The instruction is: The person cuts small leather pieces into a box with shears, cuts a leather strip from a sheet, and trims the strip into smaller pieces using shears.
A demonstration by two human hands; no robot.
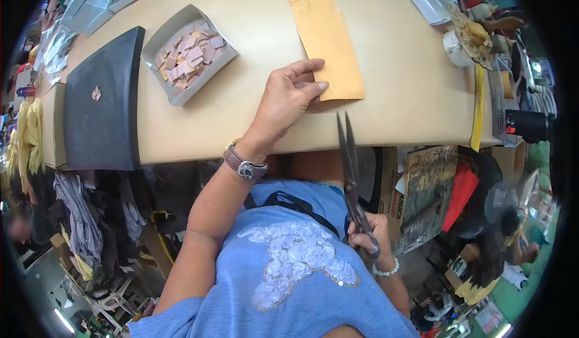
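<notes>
steady pinch, blades aimed at the strip's near end

we have the tan strip [330,36] laid lengthwise on the work table [416,103], its near end short of the table's front edge. our left hand [294,91] has its thumb and fingers clamped on the near left corner of it. our right hand [369,236] is closed around the handles of the scissors [351,184], held up in front of the body; the blades point at the strip, apart from it, their tips slightly parted. faint lines show on the strip's far part, too small for us to make out.

to work well here, we judge that the pinch should be firm but light, so the near end stays flat and does not buckle. we should hold the thumb well out of the blades' line, since it sits close to where they point. bringing the scissors in level, rather than steeply upward, would likely give a straighter edge.

farther left, the box [209,75] of small flat pieces [192,56] stands clear of the left forearm, with the black board [105,115] beyond it.
</notes>
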